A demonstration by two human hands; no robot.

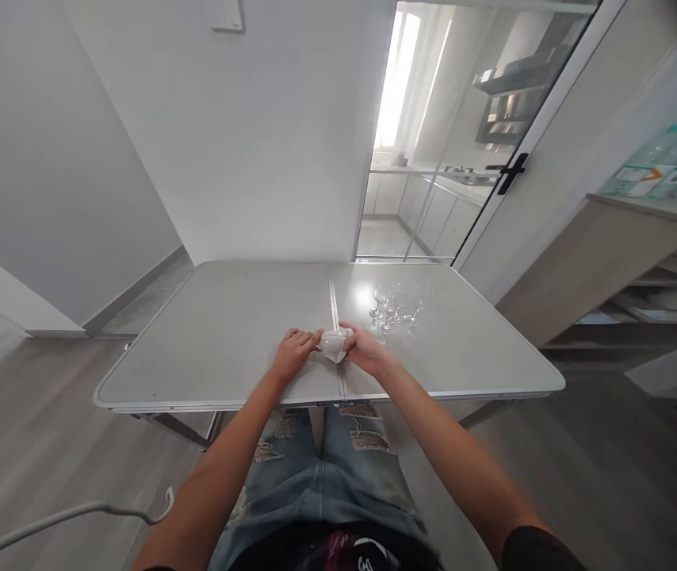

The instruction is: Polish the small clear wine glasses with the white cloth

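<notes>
Small glass wrapped in white cloth (334, 344) held over table (225, 333) seam, near front edge. Left hand (294, 351) closed on one end, right hand (364, 350) closed on other. Risk judged: glass cracked if squeezed hard; nearby glasses (396, 307) knocked by right elbow swing.

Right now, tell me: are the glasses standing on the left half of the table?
No. The cluster of clear glasses stands on the right half of the folding table, beyond the right hand.

Two hands, left hand (294, 349) and right hand (364, 349), together grip a white cloth (334, 344) on a grey worktop (219, 333); clear glasses (396, 305) stand near the right hand.
</notes>
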